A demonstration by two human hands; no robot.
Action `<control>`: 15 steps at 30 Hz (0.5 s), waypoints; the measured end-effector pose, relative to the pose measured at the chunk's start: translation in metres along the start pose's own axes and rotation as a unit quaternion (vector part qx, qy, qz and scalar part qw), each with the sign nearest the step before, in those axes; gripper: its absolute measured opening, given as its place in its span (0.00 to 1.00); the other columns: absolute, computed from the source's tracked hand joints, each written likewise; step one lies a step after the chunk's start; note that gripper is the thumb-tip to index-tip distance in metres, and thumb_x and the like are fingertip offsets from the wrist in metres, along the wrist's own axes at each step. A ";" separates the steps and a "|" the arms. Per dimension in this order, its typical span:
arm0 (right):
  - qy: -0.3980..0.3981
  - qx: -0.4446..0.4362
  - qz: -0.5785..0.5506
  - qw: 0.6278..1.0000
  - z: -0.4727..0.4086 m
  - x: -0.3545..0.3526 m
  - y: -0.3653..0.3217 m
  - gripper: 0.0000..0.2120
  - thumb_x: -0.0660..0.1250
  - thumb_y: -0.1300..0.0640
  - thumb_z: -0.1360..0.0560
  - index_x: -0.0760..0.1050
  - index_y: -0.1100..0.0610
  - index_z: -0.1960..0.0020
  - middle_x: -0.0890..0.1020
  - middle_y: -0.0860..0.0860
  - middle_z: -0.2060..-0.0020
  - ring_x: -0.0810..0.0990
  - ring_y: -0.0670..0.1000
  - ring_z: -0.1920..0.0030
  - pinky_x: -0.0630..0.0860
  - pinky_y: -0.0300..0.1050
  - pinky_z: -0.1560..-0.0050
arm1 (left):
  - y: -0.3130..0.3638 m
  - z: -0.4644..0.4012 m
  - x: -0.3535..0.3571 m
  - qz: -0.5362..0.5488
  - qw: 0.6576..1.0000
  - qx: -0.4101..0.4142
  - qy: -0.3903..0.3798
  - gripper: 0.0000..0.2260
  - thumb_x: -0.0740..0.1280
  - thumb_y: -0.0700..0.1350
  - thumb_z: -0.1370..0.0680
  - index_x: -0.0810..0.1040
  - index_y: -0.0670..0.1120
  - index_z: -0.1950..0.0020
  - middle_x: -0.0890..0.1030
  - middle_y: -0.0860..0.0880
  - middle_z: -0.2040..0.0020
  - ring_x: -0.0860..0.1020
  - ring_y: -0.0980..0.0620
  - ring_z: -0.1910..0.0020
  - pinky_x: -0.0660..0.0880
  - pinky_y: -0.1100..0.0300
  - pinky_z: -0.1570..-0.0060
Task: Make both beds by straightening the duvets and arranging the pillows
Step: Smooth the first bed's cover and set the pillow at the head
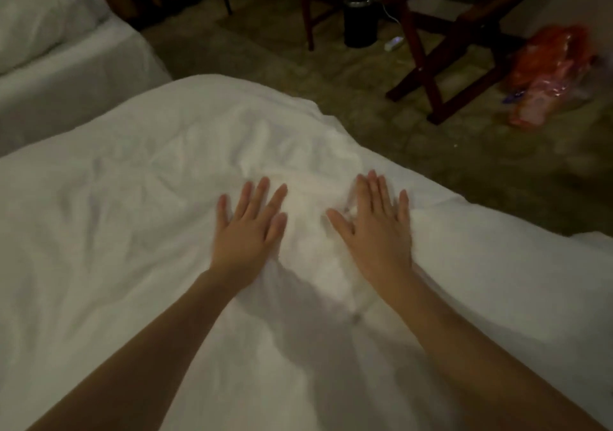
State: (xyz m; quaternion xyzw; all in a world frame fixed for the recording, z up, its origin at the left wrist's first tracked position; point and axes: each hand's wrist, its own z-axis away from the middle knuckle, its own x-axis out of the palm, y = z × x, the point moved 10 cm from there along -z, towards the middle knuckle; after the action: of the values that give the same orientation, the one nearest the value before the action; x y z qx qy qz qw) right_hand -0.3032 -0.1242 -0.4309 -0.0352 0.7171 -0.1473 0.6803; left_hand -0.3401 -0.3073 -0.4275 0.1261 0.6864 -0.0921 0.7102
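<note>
A white, wrinkled duvet (132,198) covers the near bed and fills most of the view. My left hand (247,228) lies flat on it, palm down, fingers spread. My right hand (376,228) rests flat beside it, a hand's width to the right, close to the duvet's right edge. Neither hand holds anything. Between them the fabric is bunched into a small ridge. A second bed (66,79) stands at the upper left with a white pillow or duvet (30,16) heaped on it.
Patterned carpet (464,172) lies to the right of the bed. A dark wooden folding stand (441,56) and chair legs (306,6) stand at the back, with a black bin (361,16) between them. Orange and pink plastic bags (550,76) lie on the floor at right.
</note>
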 end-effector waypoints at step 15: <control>-0.082 0.115 -0.100 0.985 -0.047 0.055 0.108 0.45 0.41 0.26 0.29 0.48 0.54 0.22 0.56 0.51 0.23 0.52 0.50 0.24 0.38 0.54 0.26 | 0.154 -0.151 0.063 -0.051 0.975 0.190 -0.106 0.21 0.43 0.56 0.17 0.52 0.61 0.23 0.52 0.55 0.22 0.45 0.55 0.23 0.35 0.48 0.27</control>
State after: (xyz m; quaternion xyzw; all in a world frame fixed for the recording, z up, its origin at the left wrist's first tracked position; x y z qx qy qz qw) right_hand -0.3372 -0.0273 -0.5107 -0.0398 0.6301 -0.2927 0.7181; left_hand -0.4350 -0.1122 -0.4858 0.2136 0.5827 -0.2698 0.7362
